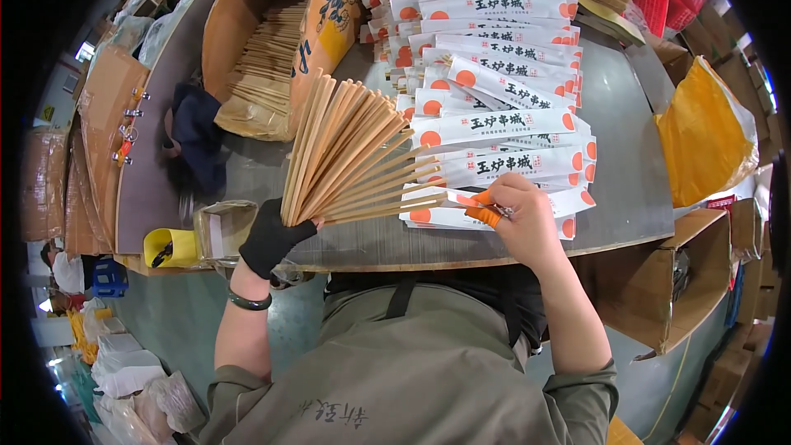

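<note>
The left hand [268, 239], in a black glove, is closed around the lower ends of a fan of wooden chopsticks [350, 156], which spreads up and to the right over the grey tabletop [618, 148]. The right hand [515, 214] is bare apart from orange finger cots [482, 208] on the thumb and forefinger; those two fingers pinch together at the tip of the lowest chopstick, right at the edge of a paper sleeve. A large heap of white paper sleeves with orange dots [494, 74] covers the tabletop behind the fan, running from near the right hand to the far edge. To the left stands an open cardboard box [247, 49] filled with more bare chopsticks. A yellow bag [704, 136] sits at the right, off the tabletop's edge, and a yellow cup [169, 247] stands near the left hand.
</note>
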Motion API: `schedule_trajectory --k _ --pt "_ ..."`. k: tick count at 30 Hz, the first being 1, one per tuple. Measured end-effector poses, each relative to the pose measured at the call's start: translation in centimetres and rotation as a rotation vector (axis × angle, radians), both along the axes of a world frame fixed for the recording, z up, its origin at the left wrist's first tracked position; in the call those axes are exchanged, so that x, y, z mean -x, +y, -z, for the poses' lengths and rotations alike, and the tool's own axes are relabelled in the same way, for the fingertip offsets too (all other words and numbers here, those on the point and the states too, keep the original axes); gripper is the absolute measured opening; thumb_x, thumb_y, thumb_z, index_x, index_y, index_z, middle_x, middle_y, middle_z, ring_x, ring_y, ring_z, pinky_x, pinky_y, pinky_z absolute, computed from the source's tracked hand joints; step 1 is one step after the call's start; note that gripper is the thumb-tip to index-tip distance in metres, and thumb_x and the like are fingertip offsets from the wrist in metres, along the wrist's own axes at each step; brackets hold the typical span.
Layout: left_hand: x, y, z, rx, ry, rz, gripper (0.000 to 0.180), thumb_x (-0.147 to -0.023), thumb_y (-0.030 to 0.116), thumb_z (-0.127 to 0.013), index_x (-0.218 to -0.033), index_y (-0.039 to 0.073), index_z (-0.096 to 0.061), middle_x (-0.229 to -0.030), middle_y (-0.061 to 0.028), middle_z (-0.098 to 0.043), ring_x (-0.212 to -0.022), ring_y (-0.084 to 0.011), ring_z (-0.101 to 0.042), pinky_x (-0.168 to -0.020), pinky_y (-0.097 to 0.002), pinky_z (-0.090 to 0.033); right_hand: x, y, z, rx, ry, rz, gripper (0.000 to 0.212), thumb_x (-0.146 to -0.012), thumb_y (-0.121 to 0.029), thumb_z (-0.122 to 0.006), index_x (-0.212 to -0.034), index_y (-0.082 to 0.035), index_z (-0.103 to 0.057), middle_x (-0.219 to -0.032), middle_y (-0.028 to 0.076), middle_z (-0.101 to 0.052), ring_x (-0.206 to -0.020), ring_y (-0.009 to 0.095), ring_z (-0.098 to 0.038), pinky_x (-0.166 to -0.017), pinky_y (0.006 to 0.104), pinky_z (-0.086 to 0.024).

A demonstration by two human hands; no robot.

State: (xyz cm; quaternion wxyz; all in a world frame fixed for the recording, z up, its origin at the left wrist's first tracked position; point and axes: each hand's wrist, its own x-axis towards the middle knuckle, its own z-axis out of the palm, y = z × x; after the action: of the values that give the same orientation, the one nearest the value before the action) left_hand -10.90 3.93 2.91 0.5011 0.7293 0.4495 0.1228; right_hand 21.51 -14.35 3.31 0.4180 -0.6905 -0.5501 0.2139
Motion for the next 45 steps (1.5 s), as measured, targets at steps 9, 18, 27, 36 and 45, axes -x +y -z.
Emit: schedule_trajectory --k 9,18,27,36,45 --pt "-0.4 0.8 -1.4 -0.122 0.051 0.093 0.039 -0.075 0.019 -0.08 -0.105 -0.004 -0.068 -0.09 -0.0142 -0.072 -0.081 -0.0172 -0.067 -0.075 -0.031 -0.053 0.0 0.2 -0.3 -0.119 -0.217 -0.054 0.017 -0.071 -0.007 -0.078 -0.082 0.0 -0.067 -0.08 0.007 -0.06 -0.074 0.023 -0.057 -0.063 0.0338 -0.046" --pt "-11.3 -3.8 0.3 -0.159 -0.506 -0.184 0.021 -0.087 0.015 -0.069 -0.102 0.0 -0.07 -0.093 -0.0097 -0.072 -0.083 -0.0151 -0.067 -0.076 -0.0297 -0.052 2.8 4.6 -0.2 -0.342 -0.652 -0.11 0.028 -0.072 -0.013 -0.068 -0.099 -0.007 -0.065 -0.092 0.004 -0.056 -0.088 0.024 -0.055 -0.075 0.0376 -0.045" --pt "-8.0 -3.5 3.1 0.023 -0.437 -0.36 0.02 -0.086 0.013 -0.07 -0.102 0.0 -0.069 -0.089 -0.0053 -0.07 -0.08 -0.0119 -0.065 -0.068 -0.0246 -0.05 3.8 -0.3 4.7 -0.133 -0.794 -0.262 0.028 -0.075 -0.009 -0.064 -0.101 0.002 -0.061 -0.093 0.008 -0.057 -0.089 0.024 -0.057 -0.073 0.0348 -0.049" --pt "-4.8 -2.6 4.3 -0.039 -0.316 -0.365 0.032 -0.082 0.015 -0.075 -0.108 -0.002 -0.067 -0.095 -0.0091 -0.071 -0.085 -0.0156 -0.066 -0.076 -0.0287 -0.052 2.8 0.1 4.5 -0.087 -0.137 0.033 0.016 -0.076 -0.004 -0.075 -0.086 -0.002 -0.063 -0.081 0.007 -0.058 -0.071 0.019 -0.057 -0.062 0.0317 -0.047" --pt "-2.8 -1.5 1.9 -0.269 -0.207 -0.157 0.033 -0.078 0.017 -0.078 -0.102 -0.003 -0.068 -0.09 -0.0145 -0.072 -0.081 -0.0212 -0.07 -0.074 -0.0332 -0.053 -0.4 0.4 -0.1 0.138 0.246 0.166 0.022 -0.079 -0.008 -0.079 -0.076 0.0 -0.058 -0.072 0.001 -0.054 -0.065 0.009 -0.048 -0.06 0.0259 -0.041"
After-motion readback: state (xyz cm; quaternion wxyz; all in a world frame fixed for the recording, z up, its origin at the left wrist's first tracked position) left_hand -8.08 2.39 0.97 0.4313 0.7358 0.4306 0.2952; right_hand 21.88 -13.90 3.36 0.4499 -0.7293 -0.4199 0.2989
